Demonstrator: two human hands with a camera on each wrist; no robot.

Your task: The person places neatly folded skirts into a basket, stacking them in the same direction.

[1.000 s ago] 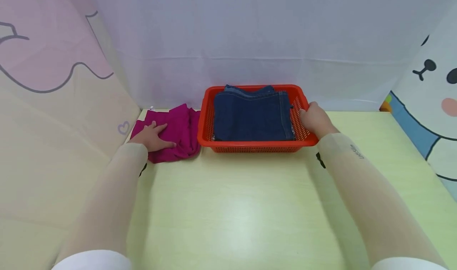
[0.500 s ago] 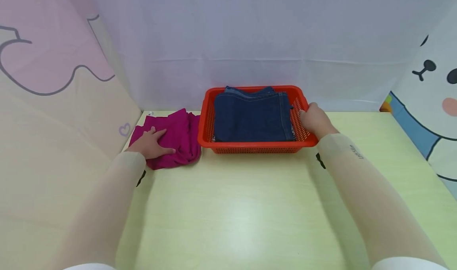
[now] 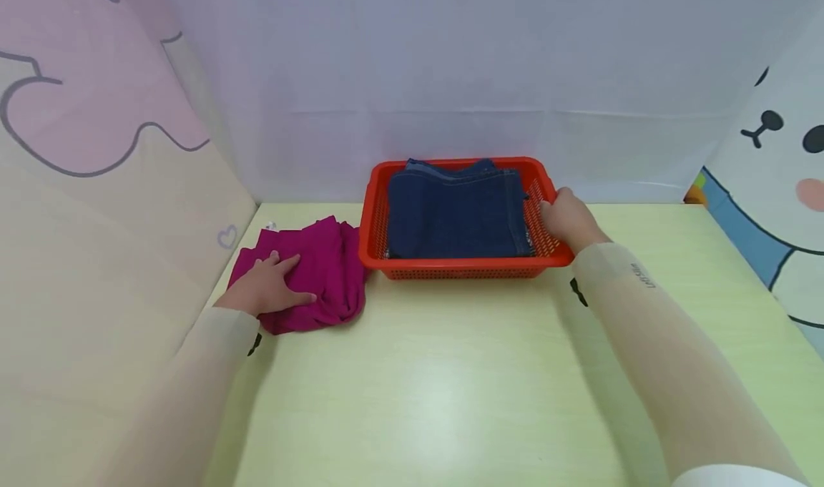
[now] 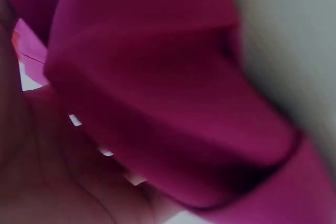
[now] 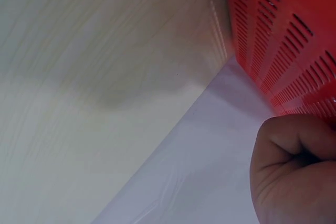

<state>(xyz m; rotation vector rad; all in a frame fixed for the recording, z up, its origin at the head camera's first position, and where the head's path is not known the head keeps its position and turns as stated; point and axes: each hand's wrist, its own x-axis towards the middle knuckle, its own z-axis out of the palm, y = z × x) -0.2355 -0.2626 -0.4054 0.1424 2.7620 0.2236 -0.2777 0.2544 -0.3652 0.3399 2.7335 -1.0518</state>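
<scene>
My left hand (image 3: 262, 288) rests with spread fingers on a magenta folded cloth (image 3: 322, 258) at the left of the table. The left wrist view shows the magenta cloth (image 4: 152, 87) in soft folds up against my palm (image 4: 68, 171). On the other side, my right hand (image 3: 568, 219) grips the right rim of a red plastic basket (image 3: 463, 264). Inside the basket lies folded blue denim (image 3: 457, 212). In the right wrist view the curled right hand (image 5: 294, 166) is at the slotted basket wall (image 5: 294, 40). The cloth's right edge meets the basket's left side.
The pale wood table (image 3: 425, 372) backs onto a white sheet (image 3: 450, 65). Printed cartoon sheets stand at the left (image 3: 96, 222) and the right (image 3: 785, 187). A small orange shape (image 3: 695, 192) shows at the back right corner.
My left hand and the magenta cloth have slid toward me, with more tabletop showing behind the cloth. The right hand stays on the basket rim; the view has tipped slightly.
</scene>
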